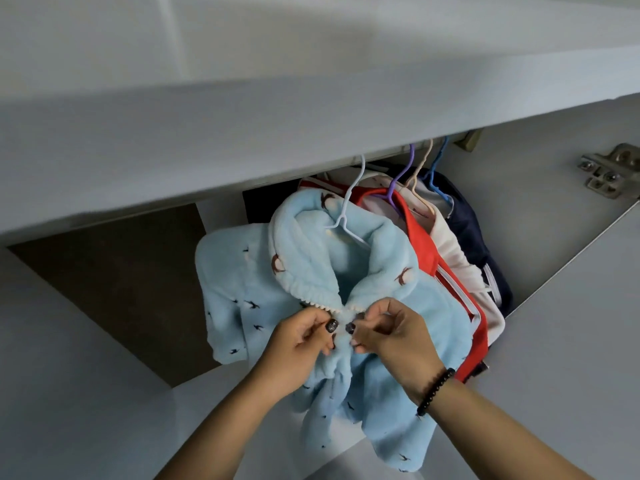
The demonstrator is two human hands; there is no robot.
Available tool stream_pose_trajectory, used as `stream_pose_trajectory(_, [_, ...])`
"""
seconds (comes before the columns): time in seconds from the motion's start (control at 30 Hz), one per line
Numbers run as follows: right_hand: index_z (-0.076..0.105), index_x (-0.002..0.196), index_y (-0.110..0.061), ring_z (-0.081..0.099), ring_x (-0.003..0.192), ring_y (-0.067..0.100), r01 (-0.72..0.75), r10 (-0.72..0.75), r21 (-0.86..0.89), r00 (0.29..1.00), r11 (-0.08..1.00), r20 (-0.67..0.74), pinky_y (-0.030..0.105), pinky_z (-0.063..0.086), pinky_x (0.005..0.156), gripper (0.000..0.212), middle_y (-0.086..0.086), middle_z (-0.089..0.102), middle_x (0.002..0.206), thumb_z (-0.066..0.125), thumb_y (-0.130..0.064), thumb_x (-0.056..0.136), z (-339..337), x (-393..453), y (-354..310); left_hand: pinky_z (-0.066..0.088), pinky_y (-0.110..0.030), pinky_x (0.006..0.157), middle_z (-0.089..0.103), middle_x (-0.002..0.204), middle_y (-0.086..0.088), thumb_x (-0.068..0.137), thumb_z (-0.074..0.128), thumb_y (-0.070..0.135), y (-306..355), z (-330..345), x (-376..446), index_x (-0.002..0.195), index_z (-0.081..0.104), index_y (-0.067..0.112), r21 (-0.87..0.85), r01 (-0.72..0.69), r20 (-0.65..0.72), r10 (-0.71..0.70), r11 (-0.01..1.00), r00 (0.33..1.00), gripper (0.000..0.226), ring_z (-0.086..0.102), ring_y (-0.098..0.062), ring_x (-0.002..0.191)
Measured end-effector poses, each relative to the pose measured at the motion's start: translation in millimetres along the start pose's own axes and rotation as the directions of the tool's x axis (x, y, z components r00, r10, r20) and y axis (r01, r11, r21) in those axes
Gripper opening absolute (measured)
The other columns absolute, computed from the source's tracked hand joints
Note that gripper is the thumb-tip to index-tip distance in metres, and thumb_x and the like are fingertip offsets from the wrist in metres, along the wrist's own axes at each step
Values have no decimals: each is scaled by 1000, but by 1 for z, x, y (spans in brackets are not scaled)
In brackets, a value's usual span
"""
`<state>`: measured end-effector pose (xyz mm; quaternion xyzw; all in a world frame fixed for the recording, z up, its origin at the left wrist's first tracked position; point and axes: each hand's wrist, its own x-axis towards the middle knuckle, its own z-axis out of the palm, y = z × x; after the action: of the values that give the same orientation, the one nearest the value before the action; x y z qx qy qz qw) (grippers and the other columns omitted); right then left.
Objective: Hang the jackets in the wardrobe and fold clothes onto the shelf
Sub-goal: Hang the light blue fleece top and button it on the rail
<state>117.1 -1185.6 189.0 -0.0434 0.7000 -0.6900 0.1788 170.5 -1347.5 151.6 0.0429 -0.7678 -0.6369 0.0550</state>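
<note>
Head view – scene: wardrobe (571, 306) seen from above and in front, its white top panel crossing the upper frame
Blue jacket (311, 278): pale blue fleece with small dark bird marks, hanging on a white hanger (349, 216) at the front of the row, its collar spread open toward the camera
Left hand (304, 344): forearm enters from bottom centre and rises up and to the right; fingers curled, thumb and forefinger pinching the left front edge of the blue jacket just below the collar
Right hand (391, 334): forearm enters from the bottom right corner and rises up and to the left; wrist bent, thumb and fingertips pinching the right front edge of the blue jacket, directly opposite the left hand
Hand spacing: fingertips nearly touching at the jacket's centre closure – whether a fastener lies between them cannot be told
Bracelet (436, 389): dark beads around the right wrist
Red garment (426, 251): hangs just behind the blue jacket, on a purple hanger (398, 178)
White garment (450, 251): next behind the red one, on a beige hanger (420, 178)
Navy garment (474, 237): last in the row, on a blue hanger (434, 171)
Door hinge (609, 171): metal, mounted on the panel at the right edge
Lower left: a brown surface shows beyond the wardrobe's white panels
</note>
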Motion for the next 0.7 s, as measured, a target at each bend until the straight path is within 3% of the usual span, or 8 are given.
stream_pose_trajectory(0.1, [54,72,-8,65,61,21,115,-131,-304,991,946,-35,29,54,59,23,9,65,65,70,6,78,-2,1,11,47,-16,69,63,64,5,97,53,4,-5,9,1,79,63,6,-119,89,-80,-99,989,992,21,59,-6,65])
stream_pose_trajectory(0.17, [56,72,-15,64,63,8,169,-215,-457,975,873,-50,16,50,60,23,-3,66,66,72,0,77,-3,0,15,45,-10,65,69,68,8,97,57,15,-4,9,2,79,67,11,-162,116,-175,-144,980,974,21,62,-2,66])
stream_pose_trajectory(0.23, [57,75,-20,63,65,5,235,-304,-457,949,858,-83,10,45,58,24,-9,66,70,72,-1,78,-7,0,13,45,-8,63,72,77,9,90,62,34,-1,5,6,83,68,18,-194,96,-289,-151,976,945,19,65,0,71])
stream_pose_trajectory(0.3, [57,81,-22,63,66,7,305,-390,-411,911,859,-138,14,47,58,23,-9,66,74,69,-1,80,-12,4,2,46,-10,69,69,90,7,83,69,42,7,0,16,92,63,24,-177,27,-414,-99,984,905,20,64,2,81])
stream_pose_trajectory(0.4, [56,87,-25,63,68,4,388,-508,-424,833,818,-217,12,46,57,23,-9,67,78,66,-5,82,-18,17,-25,51,-20,83,52,111,9,87,72,22,24,-10,46,106,51,24,-57,-71,-556,27,996,831,28,58,-2,97])
stream_pose_trajectory(0.47, [51,88,-29,60,69,1,409,-572,-493,785,767,-239,7,43,59,27,-10,64,78,67,-8,82,-20,27,-41,49,-30,93,41,122,9,85,74,24,34,-17,69,124,45,26,38,-35,-546,50,999,836,48,54,-11,109])
stream_pose_trajectory(0.6, [49,109,-19,54,81,11,269,-472,-614,860,742,-194,16,41,69,43,-3,56,94,76,-30,78,-19,49,-52,36,-28,94,37,142,-4,79,74,34,44,-17,103,145,30,24,312,99,-490,71,945,869,80,43,-23,126])
stream_pose_trajectory(0.7, [50,115,-14,53,89,15,174,-386,-662,903,729,-187,20,38,70,54,-1,55,101,77,-39,75,-16,57,-49,44,-31,80,55,122,-4,80,73,32,46,-16,119,136,38,13,340,130,-494,59,931,867,68,57,-28,110])
